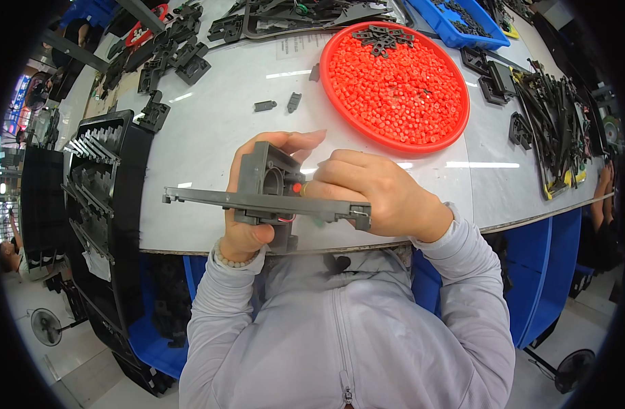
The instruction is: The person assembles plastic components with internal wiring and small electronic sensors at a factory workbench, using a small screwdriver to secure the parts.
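Observation:
My left hand [242,235] is wrapped round a dark grey plastic housing [256,172] with a round recess and a long flat arm reaching out to both sides. The housing is held up over the table's near edge. Close against the recess, my right hand [373,187] pinches a small red cap [297,188] at its fingertips. Whether the cap touches the housing, I cannot tell. A thin red wire shows beneath the long arm. Beyond my hands stands a round red tray [329,88] full of small red caps, with several dark plastic pieces on top.
Two small grey parts [264,105] lie on the white table [190,129]. A black rack [132,198] with slotted parts stands at the left. Dark housings [191,61] sit at the back left. A blue bin [479,42] and a pile of long black strips [551,123] are on the right.

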A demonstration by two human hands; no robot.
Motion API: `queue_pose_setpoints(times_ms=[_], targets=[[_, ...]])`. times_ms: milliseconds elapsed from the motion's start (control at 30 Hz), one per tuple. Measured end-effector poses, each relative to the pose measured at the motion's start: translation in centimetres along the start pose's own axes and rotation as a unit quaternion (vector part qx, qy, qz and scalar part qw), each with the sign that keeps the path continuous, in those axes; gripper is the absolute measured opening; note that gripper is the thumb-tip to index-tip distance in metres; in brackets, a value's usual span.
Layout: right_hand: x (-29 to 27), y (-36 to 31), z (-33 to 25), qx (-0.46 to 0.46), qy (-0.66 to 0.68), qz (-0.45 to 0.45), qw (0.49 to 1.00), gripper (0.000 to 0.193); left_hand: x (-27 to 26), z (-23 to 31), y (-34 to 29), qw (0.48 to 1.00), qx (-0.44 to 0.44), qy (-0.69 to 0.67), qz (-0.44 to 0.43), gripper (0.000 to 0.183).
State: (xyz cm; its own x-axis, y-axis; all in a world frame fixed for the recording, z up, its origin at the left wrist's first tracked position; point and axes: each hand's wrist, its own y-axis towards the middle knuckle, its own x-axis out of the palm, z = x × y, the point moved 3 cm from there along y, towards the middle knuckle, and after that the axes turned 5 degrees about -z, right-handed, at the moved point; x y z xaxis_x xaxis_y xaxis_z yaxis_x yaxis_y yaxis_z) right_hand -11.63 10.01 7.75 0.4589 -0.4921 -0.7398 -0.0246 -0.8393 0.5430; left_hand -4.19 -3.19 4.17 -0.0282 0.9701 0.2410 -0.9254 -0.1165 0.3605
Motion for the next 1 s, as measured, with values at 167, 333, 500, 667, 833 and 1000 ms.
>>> queue_pose_setpoints(times_ms=[167,333,500,667,833,1000], targets=[[-0.1,0.1,0.0,-0.004,-0.026,-0.023,0.999,0.023,0.1,0.2,0.0,0.997,0.025,-0.072,0.009,0.102],[-0.2,0.3,-0.1,-0.014,-0.036,-0.033,0.999,0.022,0.2,0.5,0.0,0.998,0.027,-0.039,-0.029,0.101],[0.5,0.2,0.5,-0.005,0.000,0.002,1.000,0.020,0.4,0.3,0.2,0.998,0.052,-0.032,0.000,0.101],[1.4,-0.3,1.1,0.022,0.031,0.051,0.998,0.026,-0.1,0.0,0.5,0.996,0.013,-0.054,0.073,0.100],[1.9,-0.1,1.3,0.026,0.074,0.102,0.992,0.020,-1.2,-0.6,0.1,0.984,0.030,-0.159,0.070,0.093],[2.8,-1.8,2.3,0.189,0.391,0.141,0.890,0.030,-1.8,0.3,1.2,0.987,0.049,-0.143,0.055,0.098]])
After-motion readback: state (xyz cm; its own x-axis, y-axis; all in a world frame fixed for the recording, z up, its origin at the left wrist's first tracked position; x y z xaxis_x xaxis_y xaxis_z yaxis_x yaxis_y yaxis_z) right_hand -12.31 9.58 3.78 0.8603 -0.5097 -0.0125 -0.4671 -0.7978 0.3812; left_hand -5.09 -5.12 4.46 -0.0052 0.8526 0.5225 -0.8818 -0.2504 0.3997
